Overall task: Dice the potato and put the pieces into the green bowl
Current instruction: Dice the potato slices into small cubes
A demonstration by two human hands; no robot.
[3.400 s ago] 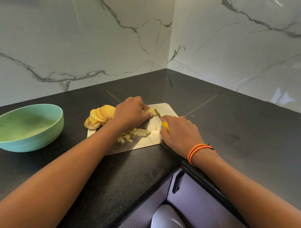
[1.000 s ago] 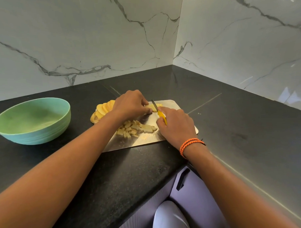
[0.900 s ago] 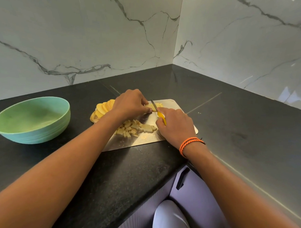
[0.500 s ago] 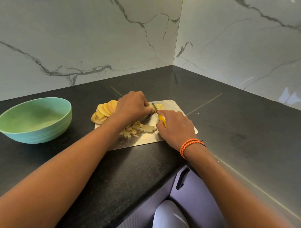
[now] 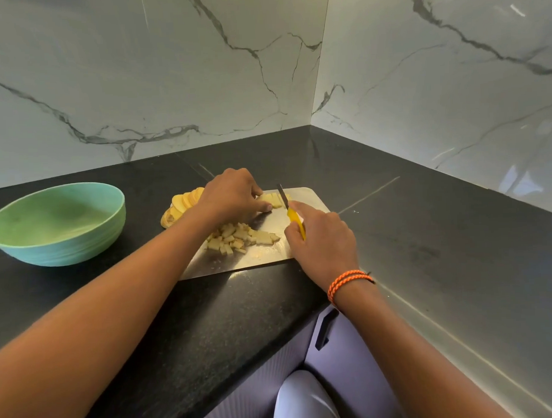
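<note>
Right hand [image 5: 322, 238] gripping knife [image 5: 292, 213], left hand [image 5: 233, 196] pinning potato strips [image 5: 274, 200], green bowl [image 5: 57, 224] holding nothing visible

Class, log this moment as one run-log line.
left hand holds potato strips | right hand grips knife | diced pieces on board | green bowl empty
</note>
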